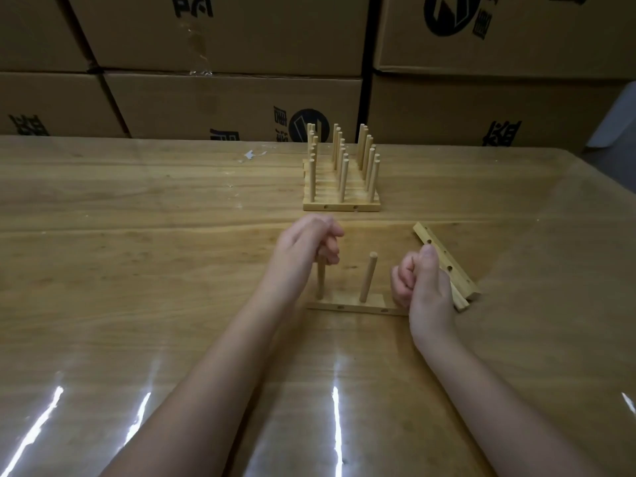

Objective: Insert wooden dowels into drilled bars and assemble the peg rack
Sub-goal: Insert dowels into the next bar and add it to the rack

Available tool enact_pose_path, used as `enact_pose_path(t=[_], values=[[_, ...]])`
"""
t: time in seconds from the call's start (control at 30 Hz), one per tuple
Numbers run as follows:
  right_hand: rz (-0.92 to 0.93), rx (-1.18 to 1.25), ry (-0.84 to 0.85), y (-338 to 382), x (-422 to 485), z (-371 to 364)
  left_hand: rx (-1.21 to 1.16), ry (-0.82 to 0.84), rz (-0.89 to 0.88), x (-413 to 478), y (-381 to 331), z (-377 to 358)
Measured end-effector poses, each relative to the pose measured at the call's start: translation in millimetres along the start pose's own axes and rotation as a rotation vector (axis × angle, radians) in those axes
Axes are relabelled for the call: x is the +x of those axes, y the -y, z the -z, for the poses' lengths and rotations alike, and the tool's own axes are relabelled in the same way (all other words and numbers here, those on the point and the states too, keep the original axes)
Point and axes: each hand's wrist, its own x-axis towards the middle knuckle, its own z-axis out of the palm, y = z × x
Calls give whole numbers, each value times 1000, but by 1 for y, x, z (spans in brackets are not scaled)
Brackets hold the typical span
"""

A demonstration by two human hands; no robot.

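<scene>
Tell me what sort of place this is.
Probably a small workshop or warehouse: stacked cardboard boxes line the back, and a wooden table holds a peg rack and loose drilled bars.

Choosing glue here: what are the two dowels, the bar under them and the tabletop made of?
Left dowel, right dowel and bar: pale, unfinished-looking wood, faint grain, matte. Tabletop: wood-grain boards, probably under clear plastic film or gloss varnish, given streaky glare.

tabletop (137,270) open left, racks (341,201) ahead, bars (459,278) right
</scene>
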Motion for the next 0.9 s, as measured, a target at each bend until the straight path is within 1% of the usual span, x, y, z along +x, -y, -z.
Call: enact_pose_path(t=[0.03,0.07,0.13,0.17,0.2,0.23,0.3,0.43,0.53,0.63,0.77,0.83,0.9], values=[[9,-14,-11,0,-1,-1,144,16,-101,0,-1,1],[19,-19,-18,0,-1,-1,367,34,-256,0,-1,1],[34,-14,-22,0,-2,-2,835,7,-658,-1,4,-1],[39,-15,-23,1,-2,-1,976,-5,-843,-1,8,-3],[42,-15,-23,1,-2,-1,1054,-19,-980,-2,11,-6],[42,-13,-25,1,-2,-1,1089,-37,-1062,-2,15,-8],[43,-10,-28,1,-1,-1,1088,-85,-1114,-2,20,-10],[45,-8,-27,-1,-1,0,986,-206,-1103,-4,29,-14],[46,-16,-34,-1,-1,-1,940,-241,-1085,-4,32,-19],[50,-7,-34,-1,-1,-1,958,-263,-1069,-5,34,-21],[54,-8,-32,-3,0,-1,996,-242,-1077,-6,35,-19],[57,-1,-34,-3,0,0,1033,-195,-1092,-7,36,-15],[65,55,-45,-1,1,0,1019,-112,-1095,-6,38,-8]])
